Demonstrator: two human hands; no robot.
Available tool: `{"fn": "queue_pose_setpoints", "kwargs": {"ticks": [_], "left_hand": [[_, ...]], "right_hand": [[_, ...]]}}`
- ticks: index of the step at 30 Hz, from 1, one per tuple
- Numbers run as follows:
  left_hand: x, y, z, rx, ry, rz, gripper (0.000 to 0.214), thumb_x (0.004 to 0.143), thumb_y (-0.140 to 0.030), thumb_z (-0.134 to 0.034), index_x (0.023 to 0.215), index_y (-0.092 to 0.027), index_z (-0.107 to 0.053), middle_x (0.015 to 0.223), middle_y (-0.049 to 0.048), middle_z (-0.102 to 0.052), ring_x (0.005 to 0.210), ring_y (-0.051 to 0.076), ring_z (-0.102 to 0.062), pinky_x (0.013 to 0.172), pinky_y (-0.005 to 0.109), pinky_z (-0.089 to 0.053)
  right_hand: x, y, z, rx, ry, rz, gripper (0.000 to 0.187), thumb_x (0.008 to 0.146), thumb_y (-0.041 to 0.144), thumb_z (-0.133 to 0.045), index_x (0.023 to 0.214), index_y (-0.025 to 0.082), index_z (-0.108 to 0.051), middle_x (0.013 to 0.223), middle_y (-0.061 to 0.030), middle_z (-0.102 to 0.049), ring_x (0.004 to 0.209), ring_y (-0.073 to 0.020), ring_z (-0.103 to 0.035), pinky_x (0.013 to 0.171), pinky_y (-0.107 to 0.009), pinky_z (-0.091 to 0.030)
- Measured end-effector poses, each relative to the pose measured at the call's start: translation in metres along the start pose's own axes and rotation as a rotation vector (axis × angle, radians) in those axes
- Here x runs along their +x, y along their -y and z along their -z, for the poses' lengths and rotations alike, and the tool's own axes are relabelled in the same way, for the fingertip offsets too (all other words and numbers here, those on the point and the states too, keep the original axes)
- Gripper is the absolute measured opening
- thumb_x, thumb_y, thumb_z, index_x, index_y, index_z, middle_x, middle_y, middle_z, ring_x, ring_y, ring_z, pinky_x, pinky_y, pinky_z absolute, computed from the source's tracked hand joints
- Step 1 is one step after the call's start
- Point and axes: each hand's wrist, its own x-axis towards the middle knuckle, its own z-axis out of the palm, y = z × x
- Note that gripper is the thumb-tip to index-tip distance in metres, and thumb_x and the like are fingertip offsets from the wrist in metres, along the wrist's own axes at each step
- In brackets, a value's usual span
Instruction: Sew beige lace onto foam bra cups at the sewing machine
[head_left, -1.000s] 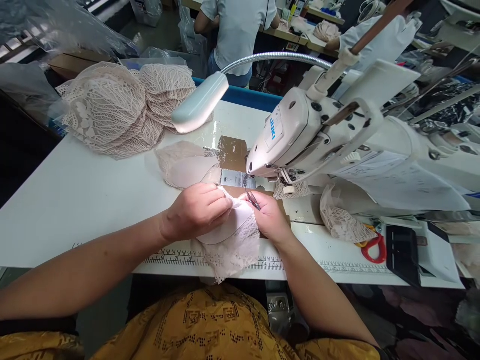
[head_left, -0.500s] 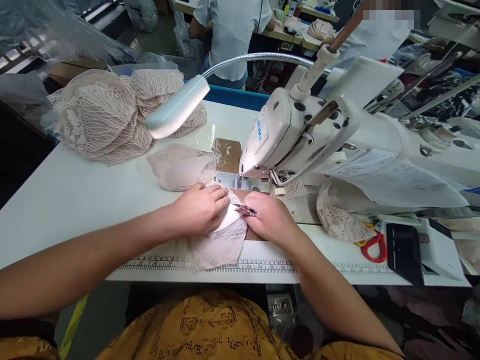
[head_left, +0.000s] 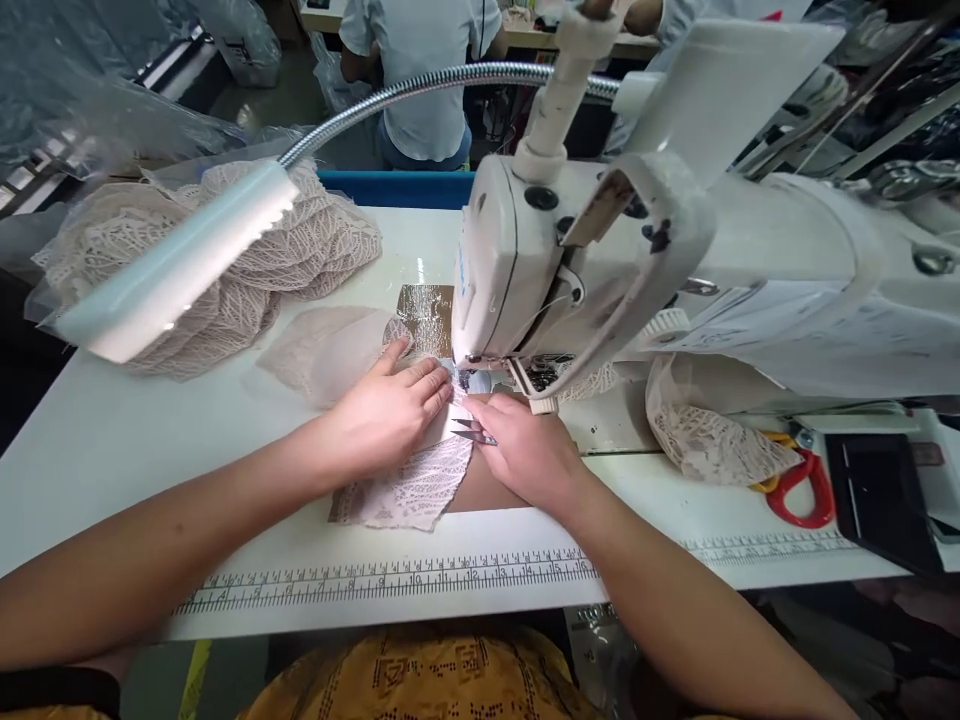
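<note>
My left hand lies flat with fingers stretched out, pressing on a pale lace piece just in front of the sewing machine's needle area. A smooth white piece shows on top of the lace between my hands. My right hand is closed around small thread snips. Their blades point left over the white piece, and the tips are apart. The right thumb and forefinger reach the lace edge close to the needle; whether they pinch it I cannot tell. Beyond my left hand lies sheer beige fabric.
The machine head rises just behind my hands. A lamp on a bendable arm hangs at left over a lace heap. At right lie another lace piece, red-handled scissors and a black device. A person sits beyond.
The view has shifted closer to the machine. Both hands and the lace have moved toward the needle area. My left fingers are more spread, and the snips remain in my right hand.
</note>
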Motion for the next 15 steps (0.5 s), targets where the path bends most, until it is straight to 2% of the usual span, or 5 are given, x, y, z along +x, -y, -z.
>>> {"fn": "queue_pose_setpoints", "kwargs": {"ticks": [6,12,15], "left_hand": [[0.004,0.007,-0.001,-0.114,0.012,-0.015,0.041,0.093,-0.033,-0.043,0.119,-0.007,-0.062,0.123,0.0211,-0.062,0.115,0.034,-0.056,0.104,0.056,-0.032],[0.010,0.018,0.000,-0.153,0.021,-0.039,0.034,0.089,-0.032,-0.045,0.105,-0.011,-0.066,0.104,0.0168,-0.067,0.111,0.035,-0.057,0.103,0.056,-0.033],[0.010,0.021,-0.001,-0.141,0.022,-0.059,0.033,0.087,-0.030,-0.046,0.105,-0.011,-0.066,0.102,0.0162,-0.067,0.111,0.035,-0.057,0.103,0.056,-0.033]], "right_hand": [[0.001,0.002,-0.002,-0.023,0.004,-0.015,0.038,0.089,0.024,-0.048,0.123,0.025,-0.064,0.100,-0.0083,-0.073,0.079,-0.0236,-0.065,0.061,-0.033,-0.042],[0.004,0.007,-0.001,-0.055,0.021,-0.047,0.044,0.087,0.017,-0.048,0.128,0.022,-0.060,0.095,-0.0088,-0.073,0.078,-0.0212,-0.066,0.064,-0.030,-0.047],[0.003,0.006,-0.002,-0.075,0.003,-0.026,0.045,0.085,0.016,-0.050,0.129,0.021,-0.060,0.098,-0.0084,-0.073,0.080,-0.0207,-0.066,0.066,-0.030,-0.048]]}}
